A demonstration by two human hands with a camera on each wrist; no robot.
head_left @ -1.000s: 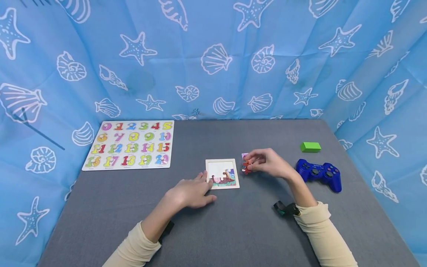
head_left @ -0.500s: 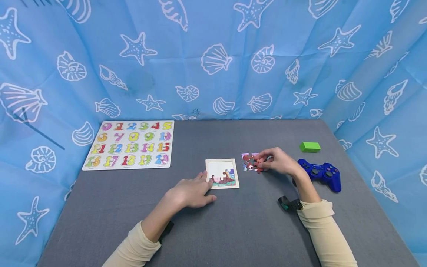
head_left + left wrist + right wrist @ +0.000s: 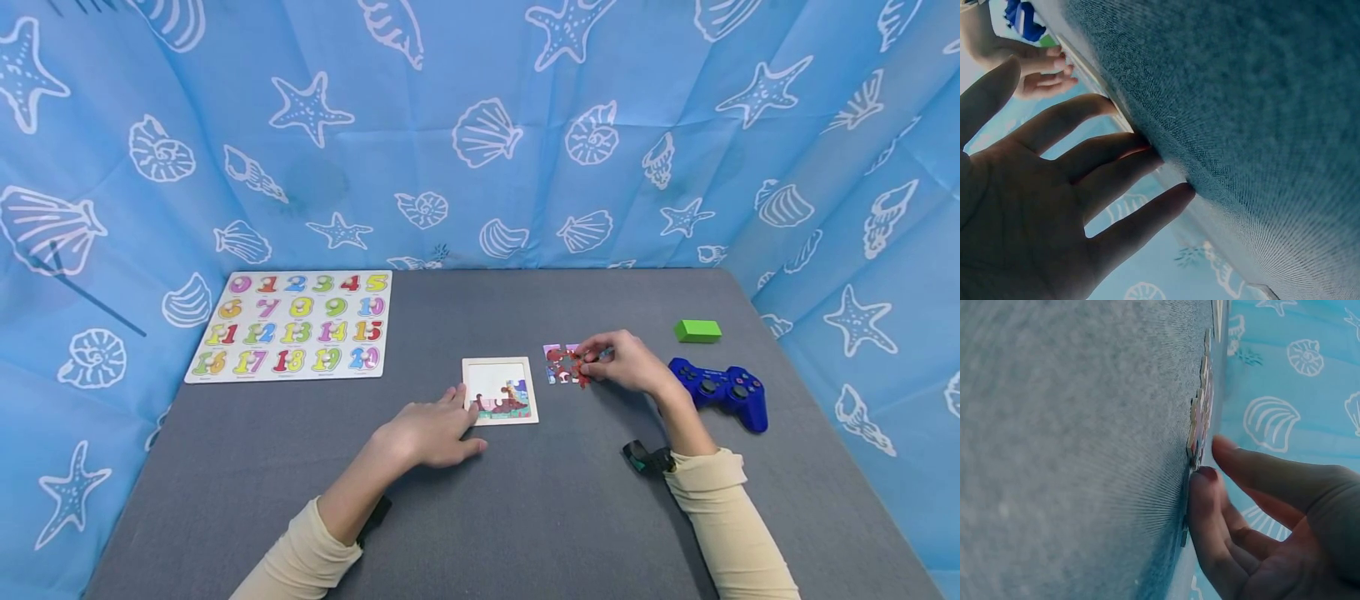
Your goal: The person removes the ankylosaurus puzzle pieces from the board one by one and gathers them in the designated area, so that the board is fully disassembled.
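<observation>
My left hand [image 3: 438, 431] rests with fairly straight fingers on the left edge of a small square wooden puzzle frame [image 3: 471, 364]. Brown, pink and teal pieces [image 3: 506, 404] fill the frame's lower part; its upper part shows bare white. To its right, several jigsaw pieces [image 3: 556, 365] with a purple and red picture lie together on the table. At their right side my right hand [image 3: 628, 363] pinches a red puzzle piece [image 3: 582, 377], partly hidden by the fingers. In the right wrist view, the fingertips [image 3: 1205, 478] are right at the edge of the flat pieces.
A white number board [image 3: 285, 350] lies at the back left of the grey table [image 3: 480, 517]. On the right are a blue game controller [image 3: 720, 392] and a green block [image 3: 697, 331]. A blue shell-print curtain [image 3: 480, 200] hangs behind.
My right hand has moved right with the red puzzle piece, uncovering the jigsaw pieces on the left, then shifted slightly at their right side. The left hand and the frame have stayed still.
</observation>
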